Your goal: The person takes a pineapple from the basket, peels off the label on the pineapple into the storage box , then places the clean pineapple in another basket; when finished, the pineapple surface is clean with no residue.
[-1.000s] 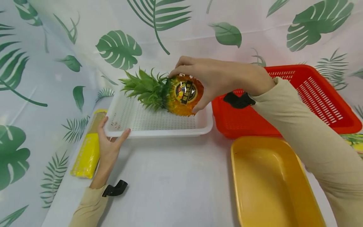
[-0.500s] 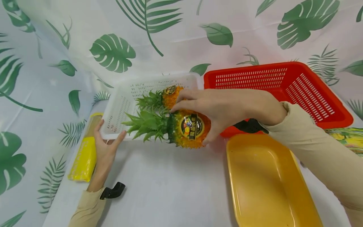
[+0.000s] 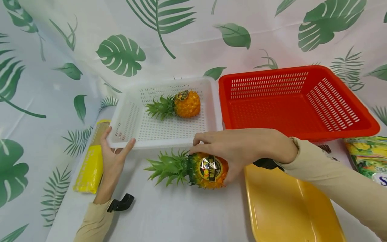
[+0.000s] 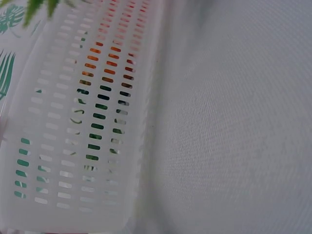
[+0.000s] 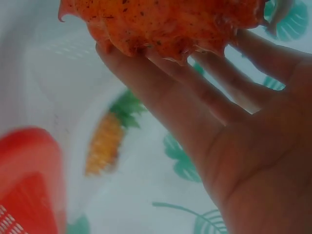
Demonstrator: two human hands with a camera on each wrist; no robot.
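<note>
My right hand (image 3: 223, 149) grips a pineapple (image 3: 208, 169) with a round black-and-gold label, just in front of the white basket's near rim. Its green crown points left. In the right wrist view the fingers (image 5: 161, 92) reach under the orange, spiny skin (image 5: 156, 24). At the near left corner of the white perforated basket (image 3: 169, 144), my left hand (image 3: 115, 156) holds the rim, thumb at the front and fingers at the side. A smaller pineapple (image 3: 187, 104) lies inside that basket. The left wrist view shows the slotted basket wall (image 4: 73, 146) but not the hand.
A red slotted basket (image 3: 266, 114) stands right of the white one. In front of it is a yellow tub (image 3: 281, 208), partly under the right forearm. A yellow packet (image 3: 90, 168) lies at the left, and a colourful printed bag (image 3: 369, 154) at the far right.
My right hand has carried the labelled pineapple from over the white basket toward me, past its near rim. The smaller pineapple inside has come into view. My left hand has stayed at the corner.
</note>
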